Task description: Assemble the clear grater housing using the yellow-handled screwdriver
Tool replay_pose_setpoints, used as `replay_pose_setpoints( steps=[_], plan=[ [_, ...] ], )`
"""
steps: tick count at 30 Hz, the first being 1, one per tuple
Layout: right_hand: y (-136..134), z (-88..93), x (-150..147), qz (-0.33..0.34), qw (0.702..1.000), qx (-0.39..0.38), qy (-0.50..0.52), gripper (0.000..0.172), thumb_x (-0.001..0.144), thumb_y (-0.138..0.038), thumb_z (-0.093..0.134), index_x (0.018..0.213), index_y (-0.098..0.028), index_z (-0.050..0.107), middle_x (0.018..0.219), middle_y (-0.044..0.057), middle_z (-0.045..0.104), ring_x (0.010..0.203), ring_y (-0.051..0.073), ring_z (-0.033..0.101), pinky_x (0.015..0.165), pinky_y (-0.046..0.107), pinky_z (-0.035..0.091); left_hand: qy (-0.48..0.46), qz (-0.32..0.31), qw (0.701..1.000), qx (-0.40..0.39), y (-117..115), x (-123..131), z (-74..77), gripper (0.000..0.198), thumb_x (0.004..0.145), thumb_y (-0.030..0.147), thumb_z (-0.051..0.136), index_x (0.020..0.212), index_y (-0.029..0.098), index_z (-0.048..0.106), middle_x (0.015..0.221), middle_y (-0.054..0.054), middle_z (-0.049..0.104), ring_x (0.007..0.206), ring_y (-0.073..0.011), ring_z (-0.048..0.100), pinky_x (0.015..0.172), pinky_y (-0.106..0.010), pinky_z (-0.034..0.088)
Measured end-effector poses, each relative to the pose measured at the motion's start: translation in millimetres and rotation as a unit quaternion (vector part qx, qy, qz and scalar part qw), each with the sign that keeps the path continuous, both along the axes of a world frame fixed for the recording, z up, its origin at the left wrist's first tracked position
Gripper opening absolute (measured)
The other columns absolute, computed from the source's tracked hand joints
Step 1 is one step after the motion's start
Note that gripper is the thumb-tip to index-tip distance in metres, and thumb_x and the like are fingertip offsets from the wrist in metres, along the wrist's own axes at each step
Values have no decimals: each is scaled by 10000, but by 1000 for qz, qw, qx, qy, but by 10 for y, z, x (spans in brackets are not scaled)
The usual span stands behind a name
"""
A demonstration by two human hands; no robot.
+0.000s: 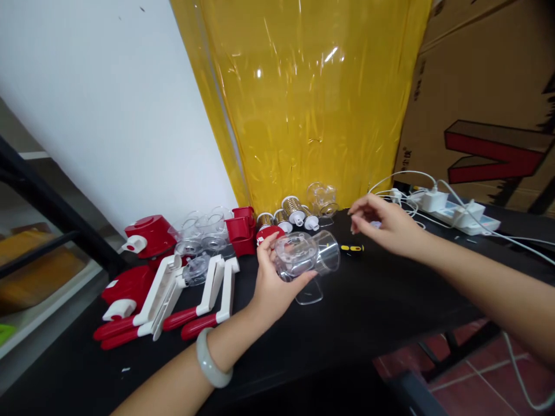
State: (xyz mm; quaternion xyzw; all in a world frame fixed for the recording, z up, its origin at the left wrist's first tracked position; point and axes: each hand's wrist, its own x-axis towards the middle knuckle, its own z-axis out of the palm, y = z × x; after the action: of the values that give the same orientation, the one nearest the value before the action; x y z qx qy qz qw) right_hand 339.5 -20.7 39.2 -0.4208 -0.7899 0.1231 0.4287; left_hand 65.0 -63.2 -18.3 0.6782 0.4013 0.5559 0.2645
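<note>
My left hand (275, 283) is wrapped round a clear plastic housing (306, 254), held tilted above the black table, its round opening facing right. To the right, my right hand (384, 222) hovers with fingers bent and thumb close to the fingertips; a small pale, see-through thing shows by the palm, too unclear to name. Between the hands lies a yellow and black screwdriver (352, 248). Behind the housing are several metal grater drums (292, 209) with white ends and a red round part (269, 233).
White crank arms with red handles (225, 294), red bases (150, 236), clear housings (212, 231) and red hoppers (241, 231) stand left. At the right back are a power strip (470, 216) and white cables. Yellow film (312, 104) and a cardboard box (485, 98) rise behind.
</note>
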Motion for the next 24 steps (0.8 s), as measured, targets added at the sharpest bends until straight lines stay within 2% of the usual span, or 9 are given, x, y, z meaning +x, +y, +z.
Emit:
replay_pose_setpoints(
  steps=[3, 7, 9, 10, 12, 14, 17, 21, 24],
  plan=[
    [361, 4, -38, 32, 992, -67, -100, 233, 886, -425, 597, 1028, -241, 613, 911, 75, 713, 811, 222, 679, 761, 373, 560, 13, 9, 1000, -4, 44, 10, -81, 954, 712, 433, 881, 1384, 276, 221, 1442, -190, 493, 1358, -330, 539, 1120, -495, 452],
    [656, -285, -39, 47, 947, -149, -281, 367, 765, -431, 733, 1046, -205, 668, 1077, 132, 678, 999, 285, 664, 876, 400, 530, 48, -4, 999, -10, 96, -174, -63, 998, 704, 524, 874, 1412, 272, 216, 1437, -191, 482, 1354, -343, 526, 1114, -516, 448],
    [718, -446, 2, 29, 918, -193, -344, 486, 680, -458, 803, 1077, -207, 678, 1098, 149, 666, 1033, 327, 655, 867, 417, 531, 83, -34, 995, 32, 141, -371, 74, 891, 761, 596, 798, 1414, 263, 291, 1435, -179, 474, 1358, -333, 509, 1131, -509, 431],
    [736, -511, 25, 26, 910, -205, -359, 521, 658, -461, 817, 1090, -204, 677, 1110, 154, 662, 1051, 340, 652, 875, 423, 530, 114, -47, 991, 51, 179, -481, 175, 720, 866, 603, 681, 1405, 257, 350, 1431, -169, 473, 1370, -315, 487, 1152, -506, 404],
    [763, -594, 66, 33, 905, -223, -362, 475, 711, -459, 777, 1091, -196, 668, 1108, 155, 665, 1017, 323, 668, 881, 418, 529, 164, 2, 982, 92, 296, -688, 404, 381, 1020, 502, 449, 1292, 242, 510, 1307, -132, 549, 1271, -269, 535, 1110, -493, 421],
    [787, -602, 97, 50, 908, -225, -350, 360, 798, -443, 696, 1055, -192, 664, 1085, 150, 680, 968, 295, 683, 875, 401, 529, 252, 66, 962, 81, 451, -830, 599, 225, 1008, 401, 505, 1077, 224, 626, 1105, -88, 627, 1103, -254, 588, 1030, -479, 451],
    [824, -466, 134, 70, 922, -209, -320, 300, 862, -450, 623, 1022, -202, 675, 1046, 132, 713, 910, 268, 693, 834, 376, 533, 357, 55, 932, 35, 661, -875, 702, 160, 917, 369, 649, 902, 215, 690, 976, -64, 646, 998, -267, 598, 967, -484, 461],
    [843, -67, 155, 56, 948, -174, -259, 374, 905, -545, 559, 1023, -229, 721, 972, 95, 753, 817, 242, 707, 755, 351, 533, 384, 43, 922, -1, 778, -778, 595, 154, 860, 352, 717, 881, 202, 687, 951, -68, 647, 976, -276, 605, 903, -457, 497],
    [820, 290, 125, 34, 964, -140, -223, 395, 890, -596, 574, 1009, -264, 751, 793, 61, 745, 673, 223, 681, 648, 336, 513, 396, 62, 916, 2, 808, -745, 535, 149, 837, 332, 737, 859, 199, 674, 927, -65, 655, 943, -271, 622, 878, -441, 512]
  ],
)
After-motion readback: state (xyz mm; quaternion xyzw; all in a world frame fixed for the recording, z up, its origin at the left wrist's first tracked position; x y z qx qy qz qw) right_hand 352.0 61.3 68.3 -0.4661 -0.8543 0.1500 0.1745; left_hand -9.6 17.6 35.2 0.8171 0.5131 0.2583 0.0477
